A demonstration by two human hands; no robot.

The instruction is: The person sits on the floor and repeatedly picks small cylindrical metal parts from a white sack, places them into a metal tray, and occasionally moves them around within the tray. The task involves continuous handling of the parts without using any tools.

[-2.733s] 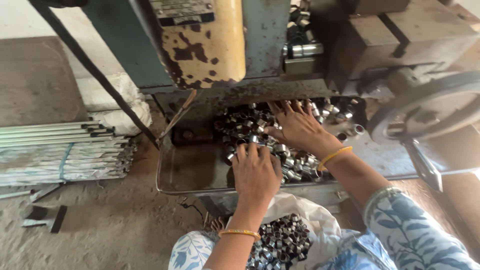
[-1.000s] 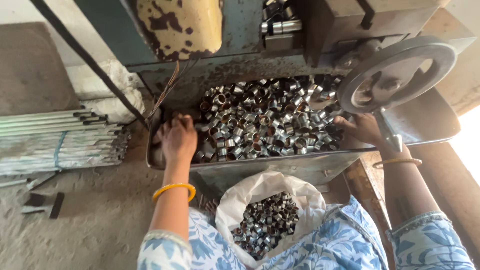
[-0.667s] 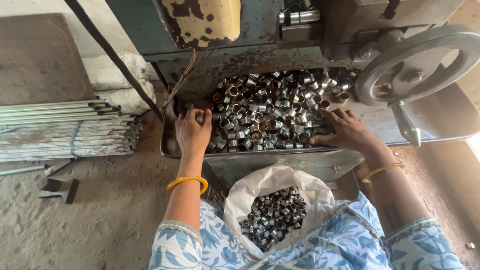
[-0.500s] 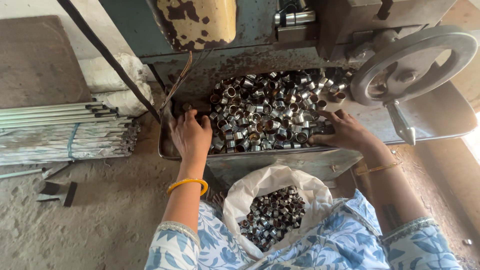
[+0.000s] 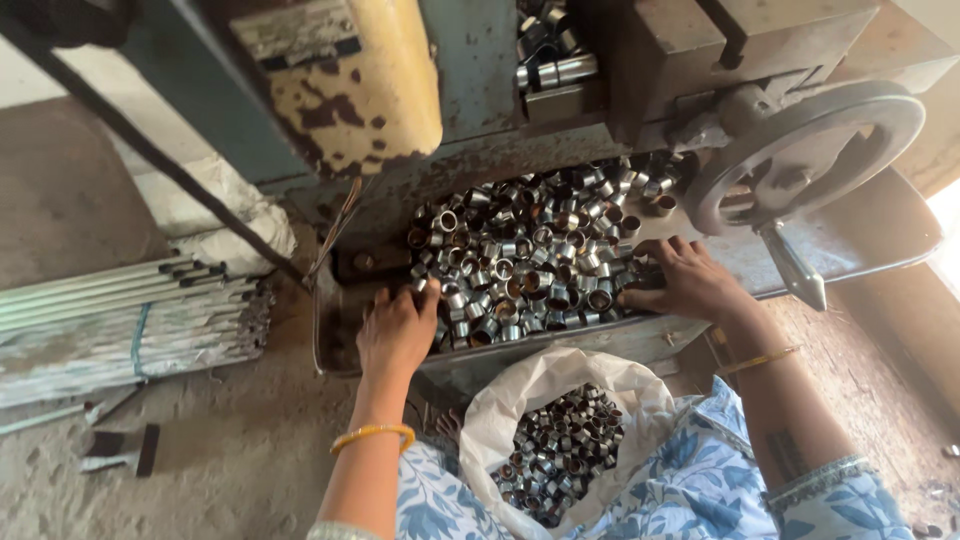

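A heap of short shiny metal rings [image 5: 540, 250] fills a rusty metal tray [image 5: 335, 335] under a green machine. My left hand [image 5: 398, 330] rests palm down at the heap's left edge, fingers spread over a few rings. My right hand [image 5: 685, 282] lies flat against the heap's right side, fingers pointing left into the rings. Below the tray, between my arms, a white sack [image 5: 500, 425] stands open and partly filled with the same metal rings [image 5: 560, 445]. Both wrists carry thin yellow bangles.
A grey handwheel [image 5: 800, 150] with a crank handle sticks out just above my right hand. A bundle of pale metal tubes [image 5: 120, 320] lies on the dusty floor at left, beside a white cloth sack [image 5: 225, 215]. A dark cable [image 5: 150, 150] runs diagonally across the machine.
Both hands have drawn inward around the heap, the left one sliding right along the tray's left end and the right one pressing in from the right. The view has shifted closer.
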